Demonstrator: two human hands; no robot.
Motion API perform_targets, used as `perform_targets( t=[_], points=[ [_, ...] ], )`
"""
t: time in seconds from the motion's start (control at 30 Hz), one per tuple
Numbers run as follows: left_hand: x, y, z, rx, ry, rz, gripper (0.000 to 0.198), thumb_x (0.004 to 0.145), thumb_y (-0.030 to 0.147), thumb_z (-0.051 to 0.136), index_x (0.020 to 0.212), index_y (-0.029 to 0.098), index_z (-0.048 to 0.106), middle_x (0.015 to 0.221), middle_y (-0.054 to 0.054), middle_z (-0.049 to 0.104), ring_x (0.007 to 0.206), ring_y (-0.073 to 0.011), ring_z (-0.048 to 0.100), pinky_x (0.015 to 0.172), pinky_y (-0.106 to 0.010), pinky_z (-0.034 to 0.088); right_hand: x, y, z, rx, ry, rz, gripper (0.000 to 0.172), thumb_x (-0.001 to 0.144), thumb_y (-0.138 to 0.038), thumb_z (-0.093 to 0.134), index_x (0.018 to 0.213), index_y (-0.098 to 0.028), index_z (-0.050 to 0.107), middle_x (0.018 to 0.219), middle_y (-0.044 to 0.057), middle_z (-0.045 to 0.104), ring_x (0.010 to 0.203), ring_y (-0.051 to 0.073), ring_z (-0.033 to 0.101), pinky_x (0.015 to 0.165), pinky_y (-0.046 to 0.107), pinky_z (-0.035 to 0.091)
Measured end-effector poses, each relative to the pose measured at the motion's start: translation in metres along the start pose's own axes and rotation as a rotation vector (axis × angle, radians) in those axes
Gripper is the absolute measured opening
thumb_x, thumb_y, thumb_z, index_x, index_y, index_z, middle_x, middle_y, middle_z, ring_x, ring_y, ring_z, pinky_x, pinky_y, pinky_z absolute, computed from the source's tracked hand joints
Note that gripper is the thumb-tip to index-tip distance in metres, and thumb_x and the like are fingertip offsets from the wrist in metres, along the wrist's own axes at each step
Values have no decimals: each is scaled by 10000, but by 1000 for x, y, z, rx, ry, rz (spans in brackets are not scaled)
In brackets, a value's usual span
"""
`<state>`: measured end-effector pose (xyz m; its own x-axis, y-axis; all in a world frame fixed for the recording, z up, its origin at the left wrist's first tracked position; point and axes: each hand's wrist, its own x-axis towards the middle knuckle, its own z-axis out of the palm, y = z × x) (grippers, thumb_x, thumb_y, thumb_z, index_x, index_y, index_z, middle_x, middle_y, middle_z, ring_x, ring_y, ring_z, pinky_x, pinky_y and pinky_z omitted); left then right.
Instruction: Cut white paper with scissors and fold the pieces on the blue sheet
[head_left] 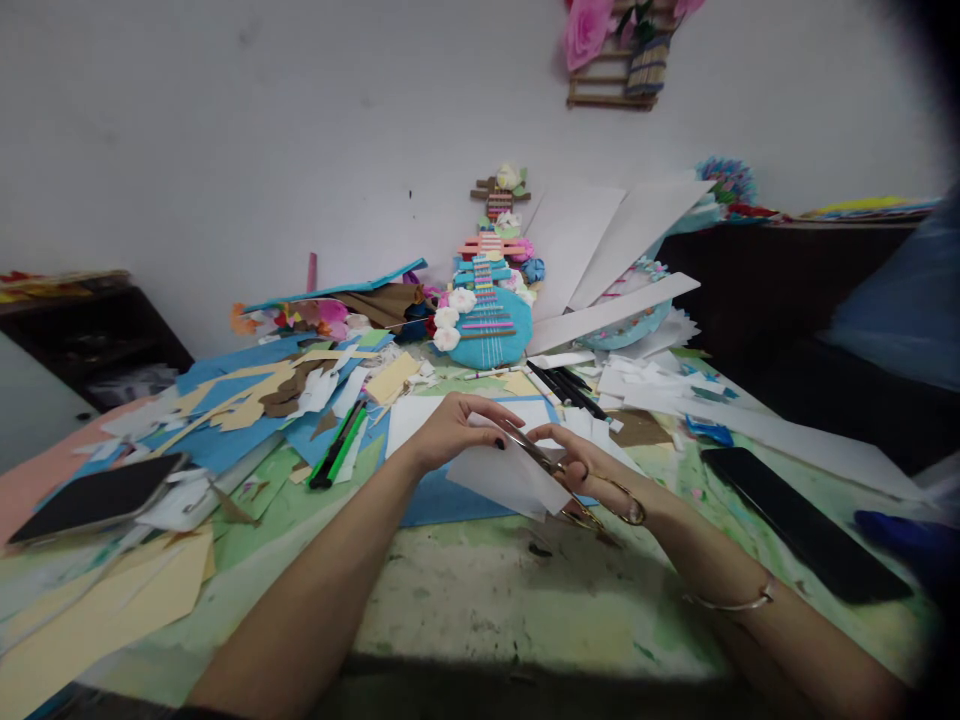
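A piece of white paper is held over the middle of the table by my left hand, its thumb and fingers closed at the sheet's upper edge. My right hand grips scissors with gold-coloured handles. Their blades point up and left toward my left fingertips and lie along the paper's upper right side. Whether the blades are apart is too small to tell. Beneath the held paper lies a blue sheet, with more white paper on it.
Green and black pens lie left, black pens behind my right hand. A dark phone rests right, another device left. Paper scraps cover the left side. A blue paper lute-shaped craft stands against the wall.
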<state>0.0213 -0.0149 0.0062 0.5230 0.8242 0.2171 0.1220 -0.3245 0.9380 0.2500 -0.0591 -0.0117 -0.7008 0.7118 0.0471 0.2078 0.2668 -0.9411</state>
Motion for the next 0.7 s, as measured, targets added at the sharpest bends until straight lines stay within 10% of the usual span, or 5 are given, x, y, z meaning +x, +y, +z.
perform_targets(
  t=[0.4, 0.7],
  points=[
    [-3, -7, -12, -238, -29, -3, 476, 648, 541, 682, 797, 88, 688, 695, -72, 657, 591, -160, 593, 523, -222, 421, 1, 3, -1, 89, 107, -41, 636, 782, -565, 547, 1259, -206, 328, 602, -54, 451, 484, 95, 464, 436, 189, 375],
    [-3, -11, -15, -190, -20, -45, 396, 697, 469, 678, 792, 87, 723, 692, -77, 681, 623, -168, 611, 588, -246, 457, 0, 2, -2, 76, 106, -54, 671, 750, -597, 572, 1263, -220, 359, 588, -60, 392, 493, 88, 403, 444, 186, 335]
  ],
)
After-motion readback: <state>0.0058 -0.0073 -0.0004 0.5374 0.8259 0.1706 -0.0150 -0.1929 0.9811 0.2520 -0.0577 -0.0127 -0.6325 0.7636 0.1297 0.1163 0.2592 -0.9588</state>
